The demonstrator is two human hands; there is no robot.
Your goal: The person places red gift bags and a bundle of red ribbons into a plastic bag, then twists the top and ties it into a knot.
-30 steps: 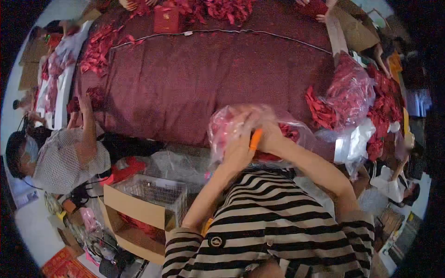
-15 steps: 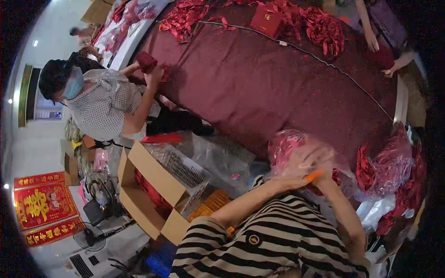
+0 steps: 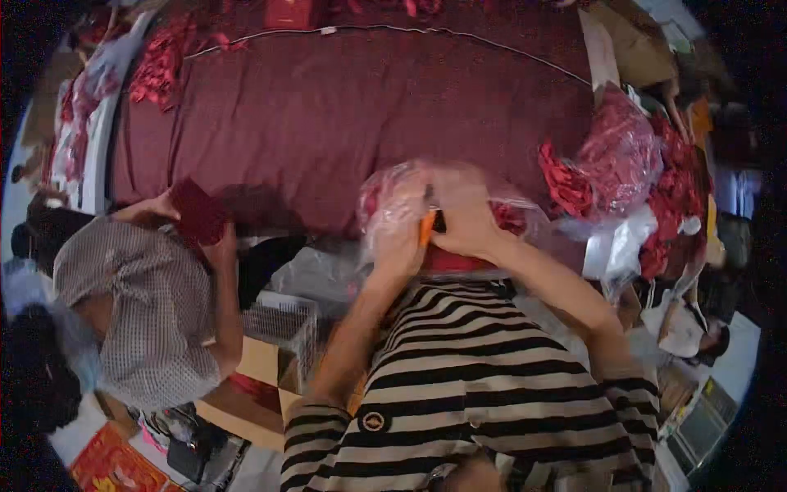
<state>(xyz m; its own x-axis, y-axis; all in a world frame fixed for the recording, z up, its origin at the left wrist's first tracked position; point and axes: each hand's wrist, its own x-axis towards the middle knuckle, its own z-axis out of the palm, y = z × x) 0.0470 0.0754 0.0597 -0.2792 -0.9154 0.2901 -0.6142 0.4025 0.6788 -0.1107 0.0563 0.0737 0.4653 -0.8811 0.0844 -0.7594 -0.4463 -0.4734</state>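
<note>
My left hand (image 3: 400,221) and my right hand (image 3: 466,205) are close together at the near edge of the cloth-covered table. Both are on a crinkled clear plastic bag (image 3: 379,190) with red material inside. Between the hands shows a narrow orange object (image 3: 427,228) with a dark part beside it. Its kind, and which hand has it, I cannot make out. Motion smears my fingers, so their grip does not show. Some red material (image 3: 459,261) lies just below my hands, against my striped shirt.
Dark red cloth (image 3: 328,123) covers the table, with a thin cord (image 3: 385,28) across it. Red ribbon bundles (image 3: 160,70) and another plastic bag (image 3: 623,152) lie at its sides. At left a person (image 3: 139,312) holds a dark red box (image 3: 197,211). An open carton (image 3: 246,410) stands near a crate (image 3: 279,324).
The view has swung to the right, so the table and the other person appear turned. My hands stay together at the plastic bag. The dark red box now shows a broader face.
</note>
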